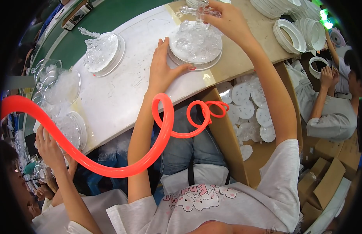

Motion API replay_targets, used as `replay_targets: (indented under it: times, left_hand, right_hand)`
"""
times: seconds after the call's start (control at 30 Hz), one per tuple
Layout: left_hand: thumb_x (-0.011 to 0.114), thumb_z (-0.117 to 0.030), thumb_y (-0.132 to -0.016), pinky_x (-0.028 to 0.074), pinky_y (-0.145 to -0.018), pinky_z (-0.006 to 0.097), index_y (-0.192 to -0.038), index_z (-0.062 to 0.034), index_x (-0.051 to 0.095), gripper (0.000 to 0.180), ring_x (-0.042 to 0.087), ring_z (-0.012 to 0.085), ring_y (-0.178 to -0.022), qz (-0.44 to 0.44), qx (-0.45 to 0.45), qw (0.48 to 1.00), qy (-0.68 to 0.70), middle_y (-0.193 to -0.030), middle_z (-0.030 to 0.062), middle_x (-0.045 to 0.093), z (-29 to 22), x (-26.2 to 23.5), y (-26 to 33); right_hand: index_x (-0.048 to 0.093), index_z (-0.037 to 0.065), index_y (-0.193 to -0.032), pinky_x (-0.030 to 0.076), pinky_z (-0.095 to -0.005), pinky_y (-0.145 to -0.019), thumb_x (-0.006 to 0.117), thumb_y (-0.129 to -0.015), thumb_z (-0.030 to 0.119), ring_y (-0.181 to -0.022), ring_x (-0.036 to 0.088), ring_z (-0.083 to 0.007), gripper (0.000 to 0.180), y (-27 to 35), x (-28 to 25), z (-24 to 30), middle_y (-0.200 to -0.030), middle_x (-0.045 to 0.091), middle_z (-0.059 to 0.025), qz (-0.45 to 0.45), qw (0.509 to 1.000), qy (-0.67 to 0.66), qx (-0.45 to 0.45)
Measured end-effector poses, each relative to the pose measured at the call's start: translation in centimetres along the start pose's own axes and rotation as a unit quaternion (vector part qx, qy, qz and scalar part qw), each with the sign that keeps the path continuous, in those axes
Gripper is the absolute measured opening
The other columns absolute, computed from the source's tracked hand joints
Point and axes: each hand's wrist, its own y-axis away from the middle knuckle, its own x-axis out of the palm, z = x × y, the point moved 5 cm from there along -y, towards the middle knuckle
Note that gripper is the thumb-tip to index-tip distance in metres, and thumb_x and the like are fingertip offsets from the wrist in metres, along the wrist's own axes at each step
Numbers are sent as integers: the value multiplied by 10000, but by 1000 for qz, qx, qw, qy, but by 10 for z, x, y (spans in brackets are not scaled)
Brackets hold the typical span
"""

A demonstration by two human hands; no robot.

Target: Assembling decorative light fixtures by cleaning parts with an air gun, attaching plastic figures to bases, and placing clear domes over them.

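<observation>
On the table before me stands a round white base [200,59], topped with a lumpy clear plastic piece [194,37]. My left hand [163,64] curves round its near left side, thumb at the front rim and fingers along the left edge. Above the far part of the base, my right hand [229,17] pinches a branching clear plastic part [199,12]. Whether that part touches the lumpy piece I cannot tell. Another white base with clear plastic on it [105,54] rests farther left, tilted in view.
A coiled red hose [164,117] hangs across the view before my left forearm. Left are clear domes [58,84] and a co-worker's hand [50,148] by another base. A cardboard box [237,165] holds white discs. White rings [292,36] lie right; another co-worker [331,113] sits beyond.
</observation>
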Motion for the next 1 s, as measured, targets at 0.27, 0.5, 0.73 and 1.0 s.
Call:
replay_targets:
  times: [0.27,0.5,0.73,1.0]
  left_hand:
    - [837,-309,-534,327,-1008,369,-1313,-20,381,948,351,331,-1270,-6,5,1000,2,-1354,281,325,4,-1,2]
    - [837,-318,-534,330,-1003,366,-1303,-9,394,940,346,325,-1275,-7,10,1000,4,-1352,271,338,0,0,1]
    - [839,-316,-531,314,-1020,379,-1279,17,401,929,316,324,-1289,-3,7,1000,10,-1334,225,383,-2,0,0]
    - [826,-280,-569,310,-1023,373,-1278,15,411,872,291,292,-1310,-4,19,1000,2,-1337,163,421,0,-1,1]
  right_hand:
    - [603,14,-867,473,-382,-663,600,-751,219,-765,606,-338,236,4,-4,16,-799,619,-186,-16,999,27,5]
    - [615,12,-842,467,-404,-637,595,-737,192,-726,596,-360,210,2,-5,21,-767,606,-206,-16,999,34,-8]
    - [613,19,-848,463,-427,-639,563,-734,160,-737,587,-378,188,4,-4,24,-771,603,-211,-33,994,98,-22]
    - [603,31,-875,467,-434,-643,561,-755,191,-741,585,-375,205,9,-2,27,-774,603,-204,-34,993,114,-5]
